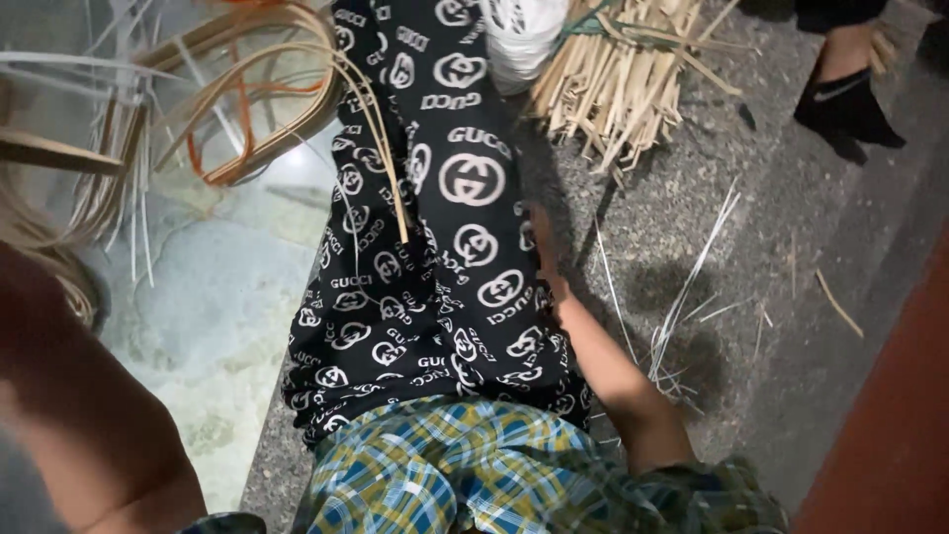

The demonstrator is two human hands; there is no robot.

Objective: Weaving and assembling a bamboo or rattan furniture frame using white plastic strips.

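My right arm reaches forward along the right side of my leg, which is in black trousers with a white pattern (435,247). My right hand (542,255) sits low beside the leg near the grey stone floor. It is dark and partly hidden, so what it holds is unclear. Thin pale bamboo slivers (682,297) lie scattered on the floor just right of that hand. A long thin bamboo strip (381,148) curves across my leg. Of my left arm (89,415) only a blurred forearm shows at the bottom left; its hand is out of frame.
Coiled flat bamboo strips (247,99) lie at the top left on a pale floor. A tied bundle of bamboo sticks (623,69) and a white bag (519,35) lie ahead. Another person's foot in a black sock (845,94) is at the top right. A reddish-brown surface (890,425) borders the right.
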